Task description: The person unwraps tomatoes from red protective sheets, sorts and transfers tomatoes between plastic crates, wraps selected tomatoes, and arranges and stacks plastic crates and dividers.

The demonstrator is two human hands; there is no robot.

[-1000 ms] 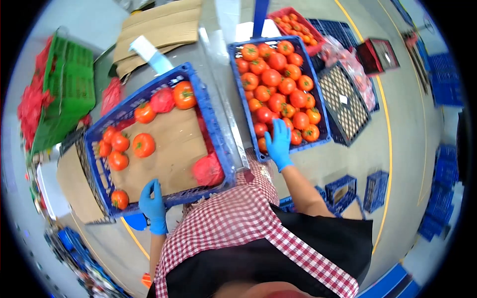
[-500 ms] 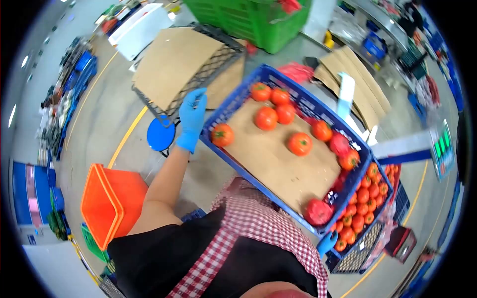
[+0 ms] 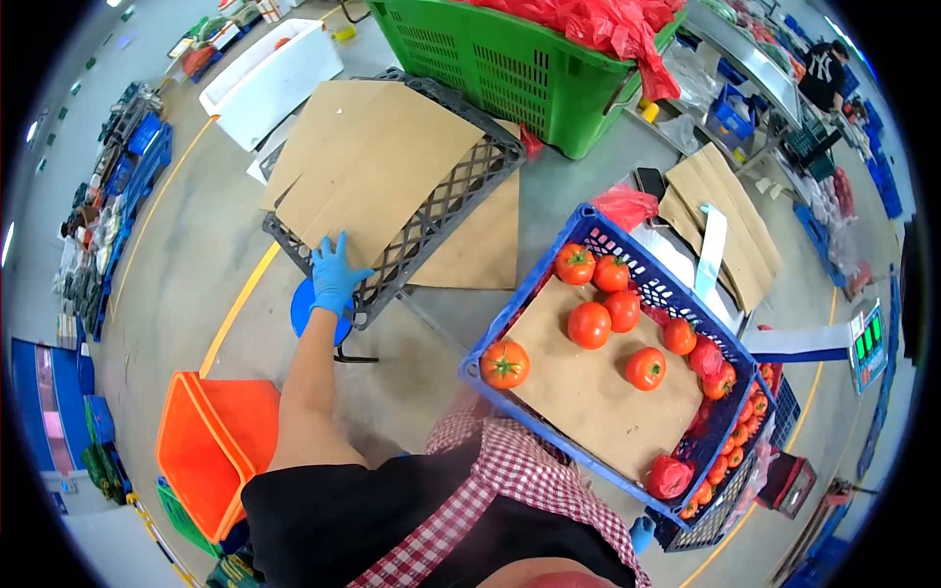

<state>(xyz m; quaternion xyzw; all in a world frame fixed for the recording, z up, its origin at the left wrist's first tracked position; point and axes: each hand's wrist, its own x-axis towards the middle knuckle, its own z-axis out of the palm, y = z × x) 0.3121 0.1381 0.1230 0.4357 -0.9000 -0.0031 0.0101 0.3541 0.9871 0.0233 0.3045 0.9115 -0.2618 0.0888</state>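
My left hand [image 3: 337,274], in a blue glove, is spread with fingers apart at the near edge of a black mesh crate [image 3: 431,211]. Its fingertips reach over the brown cardboard sheet [image 3: 377,167] lying on that crate; whether they press on it I cannot tell. To the right, a blue plastic crate [image 3: 588,453] holds several tomatoes [image 3: 589,325] on a cardboard liner [image 3: 578,387], plus red-wrapped pieces [image 3: 669,477]. My right hand [image 3: 642,534], also blue-gloved, shows only partly below the crate's near corner, its fingers mostly hidden.
Another crate of tomatoes [image 3: 730,456] sits lower at the right, beside a scale display [image 3: 867,345]. A green bin [image 3: 510,73] with red bags stands ahead. An orange bin [image 3: 211,451], blue stool [image 3: 306,309] and white foam box [image 3: 274,83] are leftward. A person [image 3: 823,73] is far right.
My left hand has moved left, from beside the blue crate's corner to the black crate's edge, and its fingers have spread. The view has shifted, so the crates appear lower.
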